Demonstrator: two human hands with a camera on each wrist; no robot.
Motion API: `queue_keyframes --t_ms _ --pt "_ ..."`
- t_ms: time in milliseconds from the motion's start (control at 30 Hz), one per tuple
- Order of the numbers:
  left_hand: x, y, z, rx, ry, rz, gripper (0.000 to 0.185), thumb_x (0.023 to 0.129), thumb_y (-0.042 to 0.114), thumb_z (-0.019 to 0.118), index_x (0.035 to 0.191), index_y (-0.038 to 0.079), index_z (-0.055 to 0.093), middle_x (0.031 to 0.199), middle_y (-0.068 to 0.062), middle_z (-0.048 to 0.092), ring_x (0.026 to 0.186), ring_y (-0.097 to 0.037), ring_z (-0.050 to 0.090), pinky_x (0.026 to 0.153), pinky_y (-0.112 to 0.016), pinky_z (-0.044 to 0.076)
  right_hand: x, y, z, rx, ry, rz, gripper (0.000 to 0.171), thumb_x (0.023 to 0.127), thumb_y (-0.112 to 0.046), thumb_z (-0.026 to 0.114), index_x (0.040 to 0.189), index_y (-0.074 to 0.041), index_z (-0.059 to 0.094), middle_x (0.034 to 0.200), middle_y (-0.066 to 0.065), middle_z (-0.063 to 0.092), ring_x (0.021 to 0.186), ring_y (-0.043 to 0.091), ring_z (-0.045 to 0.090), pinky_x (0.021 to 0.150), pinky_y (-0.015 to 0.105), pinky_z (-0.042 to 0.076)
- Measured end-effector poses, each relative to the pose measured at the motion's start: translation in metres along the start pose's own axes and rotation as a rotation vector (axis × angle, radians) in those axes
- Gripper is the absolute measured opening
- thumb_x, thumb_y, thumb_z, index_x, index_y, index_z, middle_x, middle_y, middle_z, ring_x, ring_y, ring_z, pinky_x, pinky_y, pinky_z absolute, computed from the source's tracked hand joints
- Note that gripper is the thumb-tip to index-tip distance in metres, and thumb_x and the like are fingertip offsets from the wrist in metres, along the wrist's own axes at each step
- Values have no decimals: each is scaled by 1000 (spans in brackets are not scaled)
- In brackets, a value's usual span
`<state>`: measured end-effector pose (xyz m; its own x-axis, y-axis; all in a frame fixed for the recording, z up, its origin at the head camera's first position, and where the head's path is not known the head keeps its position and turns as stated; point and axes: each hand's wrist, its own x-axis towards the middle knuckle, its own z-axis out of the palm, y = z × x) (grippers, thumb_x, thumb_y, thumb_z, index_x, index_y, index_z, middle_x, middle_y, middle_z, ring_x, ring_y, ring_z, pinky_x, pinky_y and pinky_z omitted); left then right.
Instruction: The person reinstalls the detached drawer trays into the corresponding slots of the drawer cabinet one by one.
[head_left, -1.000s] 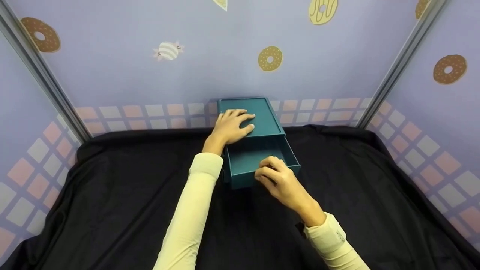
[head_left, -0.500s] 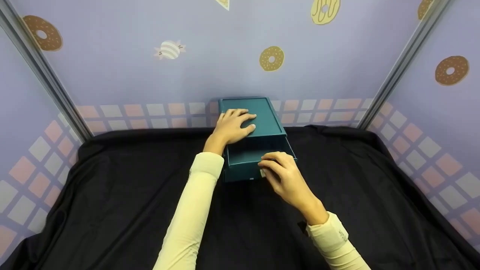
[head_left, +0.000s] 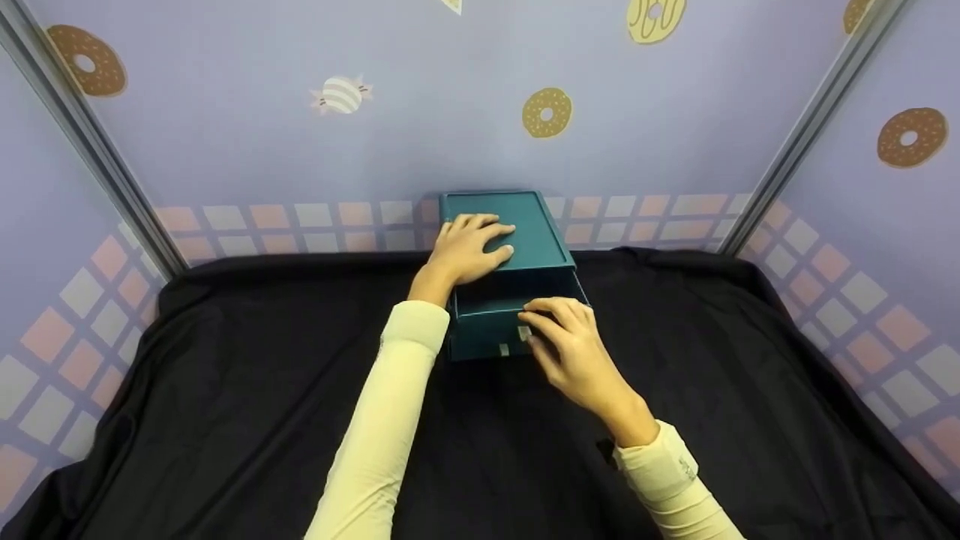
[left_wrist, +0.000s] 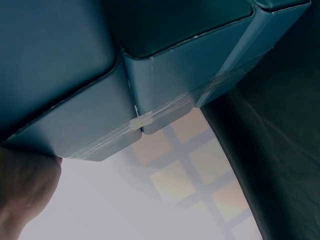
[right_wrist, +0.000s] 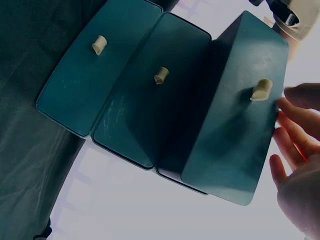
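A teal drawer cabinet stands against the back wall, its top drawer partly pulled out. My left hand rests palm down on the cabinet's top, fingers spread; in the left wrist view part of that hand lies at the cabinet edge. At the right of the drawer front, my right hand has its fingertips on the upper rim. The right wrist view has the fingers along that rim, apart from the cream knob. Two lower drawers sit closed, each with a cream knob.
Black cloth covers the table and bunches up along the walls. The purple back wall stands close behind the cabinet, with side walls and grey metal posts at both sides. Clear tape runs along the cabinet's side.
The top drawer has slid farther into the cabinet, and my right hand has moved forward with its rim. Its knob has come into view. My left hand stays on the cabinet top.
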<state>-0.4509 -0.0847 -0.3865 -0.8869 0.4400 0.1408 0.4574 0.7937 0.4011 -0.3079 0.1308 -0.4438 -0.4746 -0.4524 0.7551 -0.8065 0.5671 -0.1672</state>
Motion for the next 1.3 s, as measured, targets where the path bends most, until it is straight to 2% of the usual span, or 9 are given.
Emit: queue_keyframes --t_ms 200,433,767,1100,1300 --pt "-2 -3 0 8 -2 -4 52 112 50 46 161 34 48 172 1 33 160 -28 24 133 -55 10 2 -2 0 -38 -84 44 37 96 -7 78 132 -3 72 137 10 64 131 30 56 106 53 41" --pt "-3 -6 1 4 -2 -4 52 112 50 47 161 33 48 172 1 33 160 -28 23 133 -55 10 3 -5 -1 -72 -169 102 41 100 -11 74 140 -2 68 149 10 60 139 31 52 111 56 41" --pt "1 -2 3 11 3 0 51 112 49 47 161 34 48 172 1 34 160 -27 24 133 -54 11 1 -3 -5 -108 -350 140 52 101 -15 73 149 -1 59 170 15 36 159 35 30 119 60 34" --pt "3 -1 2 12 8 -5 51 112 51 46 161 35 49 171 2 35 158 -28 27 133 -54 12 4 1 -3 -131 -383 134 58 100 -18 75 153 -2 55 173 14 29 161 34 25 120 61 34" --pt "2 1 1 -1 9 -8 53 113 56 37 161 35 49 171 2 36 157 -28 28 132 -53 13 6 1 -3 -139 -429 143 68 98 -19 78 157 -2 50 175 16 23 163 34 21 122 60 33"
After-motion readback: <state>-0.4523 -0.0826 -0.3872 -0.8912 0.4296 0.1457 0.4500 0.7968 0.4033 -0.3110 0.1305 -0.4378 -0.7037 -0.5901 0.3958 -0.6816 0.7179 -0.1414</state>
